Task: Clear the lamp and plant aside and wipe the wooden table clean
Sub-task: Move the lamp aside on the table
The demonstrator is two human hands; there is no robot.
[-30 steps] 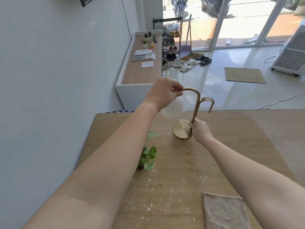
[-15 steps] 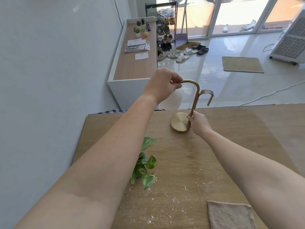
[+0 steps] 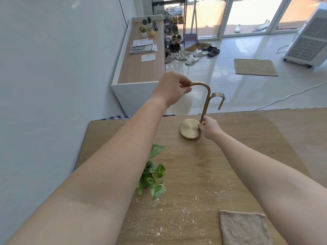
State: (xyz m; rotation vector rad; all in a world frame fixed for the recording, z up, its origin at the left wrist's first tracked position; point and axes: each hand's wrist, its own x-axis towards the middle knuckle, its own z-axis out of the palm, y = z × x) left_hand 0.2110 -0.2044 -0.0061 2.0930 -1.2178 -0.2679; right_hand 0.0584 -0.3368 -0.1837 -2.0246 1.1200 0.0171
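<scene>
A brass lamp with a curved stem, a white globe and a round base stands near the far edge of the wooden table. My left hand grips the top of the curved arm, above the globe. My right hand pinches the stem just above the base. A small green plant sits at the left of the table, its pot hidden behind my left forearm. White powder is scattered over the near part of the table. A beige cloth lies at the near right.
A grey wall runs along the left. Beyond the table stands a low white cabinet with papers and small pots. Shoes, a shoe rack, a doormat, a white cable and an air cooler are on the tiled floor.
The lamp has moved toward the far edge of the table and its base now rests flat there. Both hands keep their hold. The view has tilted up slightly.
</scene>
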